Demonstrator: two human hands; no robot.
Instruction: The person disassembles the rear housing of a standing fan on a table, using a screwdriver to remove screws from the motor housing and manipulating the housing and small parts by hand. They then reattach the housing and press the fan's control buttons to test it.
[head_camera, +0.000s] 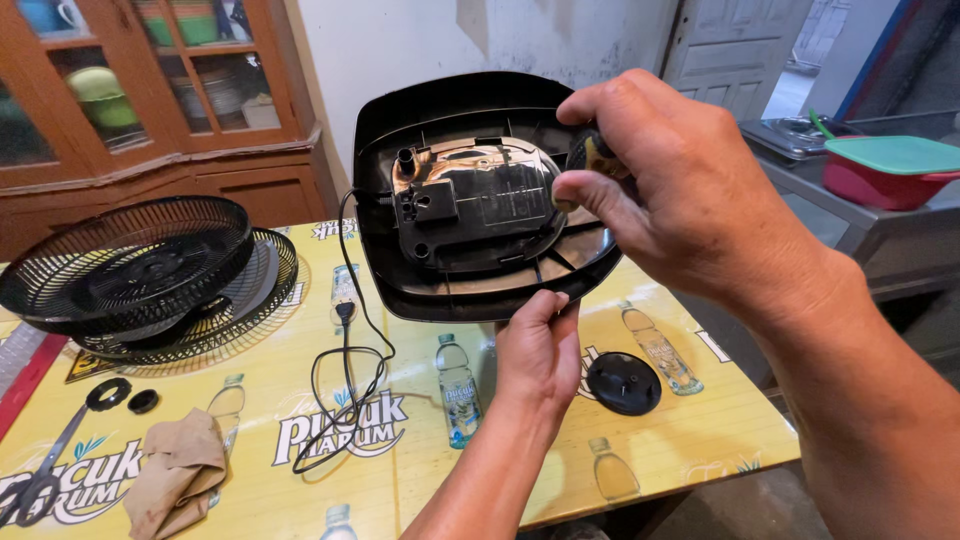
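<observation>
While the right hand pinches a small dark part between thumb and fingertips at the upper centre of the frame, the left hand grips the lower rim of the black fan base from below and holds it tilted up, underside toward the camera. The small part sits right against the base's right edge, beside the glossy inner cover plate with its short tube and square fittings; what kind of part it is cannot be told, since the fingers hide most of it.

To handle this well, I judge the supporting grip should stay firm on the rim so the base does not rock, and the pinching fingers should keep the part square to the opening, working by small turns, not force.

A black power cord runs down from the base's left side and coils on the yellow printed tablecloth. Just right of the supporting wrist lies a round black cap. At the left of the frame two black fan grilles are stacked, and toward the lower left lie a ring nut, a small black knob, scissors and a crumpled brown cloth.
</observation>
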